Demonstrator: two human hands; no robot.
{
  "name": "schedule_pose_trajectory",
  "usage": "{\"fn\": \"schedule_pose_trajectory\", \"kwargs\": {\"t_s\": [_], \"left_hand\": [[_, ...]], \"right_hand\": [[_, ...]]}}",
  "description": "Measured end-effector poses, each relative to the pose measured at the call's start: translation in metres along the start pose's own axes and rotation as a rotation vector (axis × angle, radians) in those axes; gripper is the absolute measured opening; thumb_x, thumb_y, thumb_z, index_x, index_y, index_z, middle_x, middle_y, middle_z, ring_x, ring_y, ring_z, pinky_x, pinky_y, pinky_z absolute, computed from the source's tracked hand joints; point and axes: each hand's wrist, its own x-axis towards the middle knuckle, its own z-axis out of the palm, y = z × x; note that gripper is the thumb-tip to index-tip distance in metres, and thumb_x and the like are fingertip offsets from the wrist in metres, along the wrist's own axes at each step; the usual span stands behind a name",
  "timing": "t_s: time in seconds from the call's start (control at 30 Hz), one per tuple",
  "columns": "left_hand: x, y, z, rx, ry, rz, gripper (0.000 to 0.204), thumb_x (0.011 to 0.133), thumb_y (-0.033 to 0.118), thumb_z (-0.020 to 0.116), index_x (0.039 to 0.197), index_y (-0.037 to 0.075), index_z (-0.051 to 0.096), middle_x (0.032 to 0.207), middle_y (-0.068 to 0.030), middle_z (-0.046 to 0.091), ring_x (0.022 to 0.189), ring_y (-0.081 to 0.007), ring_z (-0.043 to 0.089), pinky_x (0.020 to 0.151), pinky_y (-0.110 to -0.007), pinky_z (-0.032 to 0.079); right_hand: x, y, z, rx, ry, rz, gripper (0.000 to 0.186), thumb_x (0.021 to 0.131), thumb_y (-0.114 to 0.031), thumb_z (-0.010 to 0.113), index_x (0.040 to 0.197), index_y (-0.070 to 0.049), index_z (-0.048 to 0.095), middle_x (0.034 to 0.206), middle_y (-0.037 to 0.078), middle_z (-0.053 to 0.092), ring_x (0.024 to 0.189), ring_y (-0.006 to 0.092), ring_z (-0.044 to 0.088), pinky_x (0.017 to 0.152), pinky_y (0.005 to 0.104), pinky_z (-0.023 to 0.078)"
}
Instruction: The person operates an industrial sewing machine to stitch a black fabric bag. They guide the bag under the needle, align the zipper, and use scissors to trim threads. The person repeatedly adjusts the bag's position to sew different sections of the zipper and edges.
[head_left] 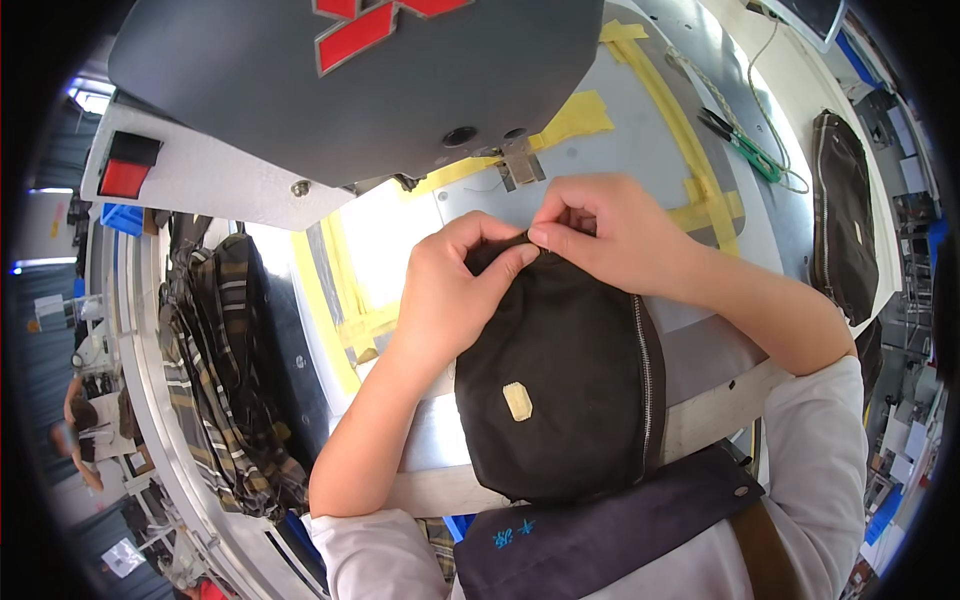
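Observation:
A dark brown fabric bag piece [560,370] hangs from my hands over the front edge of the sewing machine's table. Along its right side runs a metal zipper [643,390], and a small cream patch [517,401] sits on its face. My left hand [465,275] pinches the top edge between thumb and fingers. Right beside it, my right hand [600,230] pinches the same edge, the fingertips almost touching. Both hands are just in front of the machine's presser foot [520,165], apart from it. What lies inside the pinched fold is hidden.
The large grey sewing machine head [350,100] overhangs the work plate, which has yellow tape [690,150] on it. Green-handled scissors [745,145] with a cord lie at the right. Another dark zippered piece [845,215] rests farther right. Plaid fabric pieces [215,370] hang at the left.

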Motion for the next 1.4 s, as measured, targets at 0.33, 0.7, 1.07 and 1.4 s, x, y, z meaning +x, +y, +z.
{"fn": "schedule_pose_trajectory", "kwargs": {"t_s": [0.33,0.7,1.07,1.4], "left_hand": [[0.002,-0.008,-0.004,-0.139,0.046,-0.004,0.010,0.086,0.008,0.068,0.091,0.001,0.064,0.078,0.0000,0.064,0.071,-0.0069,0.056,0.068,-0.023,0.046],[0.002,-0.006,-0.002,-0.096,0.069,0.030,0.010,0.088,0.005,0.068,0.094,0.000,0.063,0.086,-0.0002,0.065,0.078,-0.0053,0.057,0.072,-0.021,0.046],[-0.001,-0.002,0.001,-0.030,0.080,0.084,0.009,0.087,0.005,0.068,0.093,-0.001,0.064,0.085,-0.0001,0.066,0.078,-0.0053,0.057,0.073,-0.021,0.046],[0.004,-0.005,0.000,-0.018,0.014,0.016,0.010,0.086,0.007,0.069,0.091,0.000,0.065,0.078,-0.0011,0.065,0.073,-0.0069,0.057,0.070,-0.023,0.046]], "right_hand": [[-0.001,0.006,-0.007,-0.006,-0.035,0.031,0.024,0.081,-0.021,0.071,0.090,0.001,0.064,0.076,0.008,0.064,0.071,0.0157,0.059,0.065,0.0303,0.048],[-0.007,0.000,0.002,-0.005,0.077,0.067,0.023,0.081,-0.020,0.068,0.085,0.002,0.062,0.078,0.013,0.065,0.072,0.0213,0.061,0.066,0.0339,0.049],[-0.004,-0.002,-0.001,-0.178,-0.002,0.023,0.023,0.083,-0.021,0.065,0.090,0.000,0.062,0.082,0.013,0.064,0.076,0.0241,0.060,0.069,0.0352,0.048],[-0.002,-0.004,-0.004,-0.122,0.013,0.020,0.021,0.084,-0.021,0.067,0.091,-0.002,0.066,0.080,0.011,0.067,0.073,0.0211,0.064,0.068,0.0328,0.050]]}}
